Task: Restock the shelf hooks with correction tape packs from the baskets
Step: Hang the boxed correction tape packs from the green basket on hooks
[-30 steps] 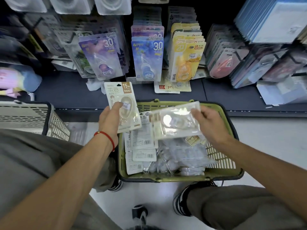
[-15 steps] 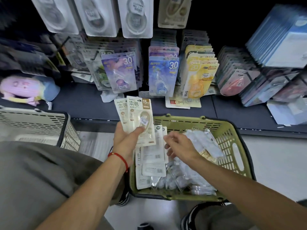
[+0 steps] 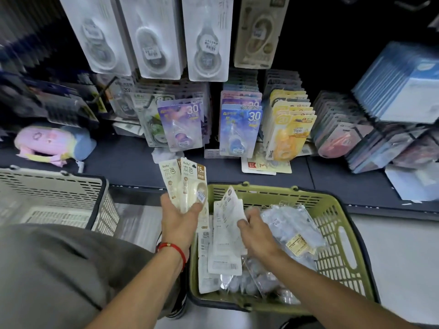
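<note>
My left hand grips two cream correction tape packs, fanned upright just left of the green basket. Inside that basket my right hand pinches another pack, lifting it back side up off a pile of white-backed packs. Clear bags of more packs fill the basket's right half. Above, shelf hooks carry rows of tape packs: purple, blue and yellow. A cream pack of the same colour hangs higher up.
A beige basket stands at the left on the floor. A pastel plush toy lies on the dark shelf base. White packs hang along the top row, and grey and blue packs crowd the right.
My right hand dropped the clear bag into the green basket, moved left and picked up a pack. My left hand now holds two packs. The view has tilted upward.
</note>
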The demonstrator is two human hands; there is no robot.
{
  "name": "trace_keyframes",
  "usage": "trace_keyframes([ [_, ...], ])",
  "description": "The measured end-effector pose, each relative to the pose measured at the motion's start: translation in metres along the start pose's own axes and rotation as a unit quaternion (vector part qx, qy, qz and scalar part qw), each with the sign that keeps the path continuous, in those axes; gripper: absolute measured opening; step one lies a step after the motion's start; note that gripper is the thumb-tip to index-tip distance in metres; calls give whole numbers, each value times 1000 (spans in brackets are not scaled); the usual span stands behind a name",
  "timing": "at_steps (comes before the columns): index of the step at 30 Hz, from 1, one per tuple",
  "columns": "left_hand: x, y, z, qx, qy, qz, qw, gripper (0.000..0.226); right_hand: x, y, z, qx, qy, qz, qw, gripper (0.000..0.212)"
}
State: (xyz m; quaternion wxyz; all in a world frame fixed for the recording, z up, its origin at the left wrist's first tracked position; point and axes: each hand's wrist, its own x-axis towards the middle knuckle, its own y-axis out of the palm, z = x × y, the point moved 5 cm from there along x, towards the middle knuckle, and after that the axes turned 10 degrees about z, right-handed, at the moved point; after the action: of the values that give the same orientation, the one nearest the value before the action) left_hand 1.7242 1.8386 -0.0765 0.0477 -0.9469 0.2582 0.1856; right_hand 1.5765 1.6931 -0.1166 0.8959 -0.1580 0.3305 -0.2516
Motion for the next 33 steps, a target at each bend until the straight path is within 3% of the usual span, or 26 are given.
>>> trace_keyframes([
  [4, -20, 29, 1, -85, -36, 83, 992, 41, -31, -59, 29, -74, -104, -18, 992, 23],
  [9, -50, 89, -31, -229, -22, 262, 937, 50, -69, -100, 65, -156, -247, -56, 955, 21],
  [15, -50, 114, -90, -228, 37, 347, 909, 61, -78, -124, 93, -67, -306, -86, 946, 4],
  [17, -44, 119, -112, -217, 45, 365, 904, 65, -78, -137, 109, -54, -335, -136, 931, 16],
  [21, -33, 129, -160, -169, 86, 387, 902, 78, -76, -157, 139, -33, -379, -198, 903, 18],
  [25, -23, 138, -201, -135, 141, 396, 897, 82, -72, -181, 156, 39, -367, -252, 894, 38],
  [29, -11, 138, -223, -120, 147, 419, 888, 77, -62, -199, 164, 116, -305, -221, 919, 86],
  [33, 3, 129, -225, -127, 117, 450, 876, 81, -47, -203, 165, 204, -290, -110, 929, 69],
])
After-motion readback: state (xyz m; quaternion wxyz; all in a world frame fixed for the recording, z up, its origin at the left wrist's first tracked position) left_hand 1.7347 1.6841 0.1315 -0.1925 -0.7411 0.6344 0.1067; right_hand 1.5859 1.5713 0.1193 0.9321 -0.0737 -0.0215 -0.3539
